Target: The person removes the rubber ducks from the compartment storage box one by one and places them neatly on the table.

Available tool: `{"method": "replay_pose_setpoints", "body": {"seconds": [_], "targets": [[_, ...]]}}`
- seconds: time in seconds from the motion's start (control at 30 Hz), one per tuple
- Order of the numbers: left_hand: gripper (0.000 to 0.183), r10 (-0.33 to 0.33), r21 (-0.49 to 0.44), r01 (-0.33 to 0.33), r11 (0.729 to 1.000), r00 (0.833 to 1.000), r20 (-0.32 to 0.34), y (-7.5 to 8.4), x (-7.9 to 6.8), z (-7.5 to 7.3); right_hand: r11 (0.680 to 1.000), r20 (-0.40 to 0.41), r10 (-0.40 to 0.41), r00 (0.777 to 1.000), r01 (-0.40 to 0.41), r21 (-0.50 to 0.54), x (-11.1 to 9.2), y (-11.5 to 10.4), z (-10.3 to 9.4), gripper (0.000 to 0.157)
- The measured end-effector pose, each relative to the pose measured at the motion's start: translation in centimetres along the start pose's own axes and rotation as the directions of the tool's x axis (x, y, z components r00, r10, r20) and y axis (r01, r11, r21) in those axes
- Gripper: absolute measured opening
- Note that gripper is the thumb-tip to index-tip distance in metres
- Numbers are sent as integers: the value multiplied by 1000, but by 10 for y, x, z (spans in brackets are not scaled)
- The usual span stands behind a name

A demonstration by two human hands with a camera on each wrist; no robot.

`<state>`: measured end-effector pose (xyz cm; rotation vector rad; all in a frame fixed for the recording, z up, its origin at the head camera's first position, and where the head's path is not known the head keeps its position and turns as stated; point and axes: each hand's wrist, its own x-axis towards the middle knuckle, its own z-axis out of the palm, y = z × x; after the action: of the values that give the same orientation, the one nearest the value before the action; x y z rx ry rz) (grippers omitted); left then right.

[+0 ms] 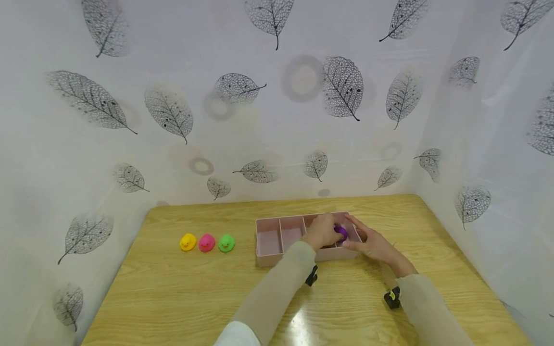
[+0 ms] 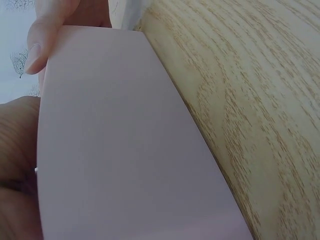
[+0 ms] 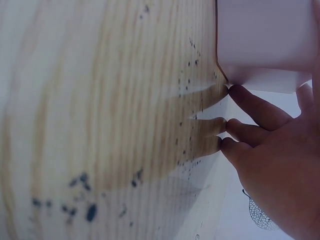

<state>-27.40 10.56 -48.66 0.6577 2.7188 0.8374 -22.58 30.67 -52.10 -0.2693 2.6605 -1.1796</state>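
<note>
A pale pink divided box stands on the wooden table. My left hand reaches over its near wall into the right-hand part, fingers curled round a small purple toy; the hand hides most of this toy. At the box's right end is my right hand, its thumb at the near rim and a finger stretched to the far corner. In the right wrist view, other fingers of that hand come down to the table close beside the box's end.
To the left of the box, three toy ducks sit in a row: yellow, pink and green. A pale curtain with dark leaf prints hangs behind the table and along its sides.
</note>
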Motion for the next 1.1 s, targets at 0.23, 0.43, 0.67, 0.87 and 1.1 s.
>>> {"method": "replay_pose_setpoints", "body": {"seconds": [0.23, 0.43, 0.67, 0.87, 1.1], "targets": [[19, 32, 19, -32, 999, 999, 9, -3, 2, 1, 1000, 3, 0, 1000, 0, 0, 2, 1, 2, 92], [17, 105, 21, -105, 994, 994, 29, -8, 3, -2, 1000, 4, 7, 1000, -7, -7, 3, 3, 2, 92], [26, 202, -34, -201, 979, 979, 27, -11, 3, -8, 1000, 1, 26, 1000, -26, -7, 3, 3, 2, 93], [28, 211, -58, -211, 976, 977, 4, -12, 1, -18, 1000, 10, 8, 1000, -8, 16, 2, 3, 1, 91], [28, 188, -100, -192, 976, 981, -49, -16, -4, -30, 1000, 3, 7, 1000, -7, 7, 3, 3, 3, 89]]}}
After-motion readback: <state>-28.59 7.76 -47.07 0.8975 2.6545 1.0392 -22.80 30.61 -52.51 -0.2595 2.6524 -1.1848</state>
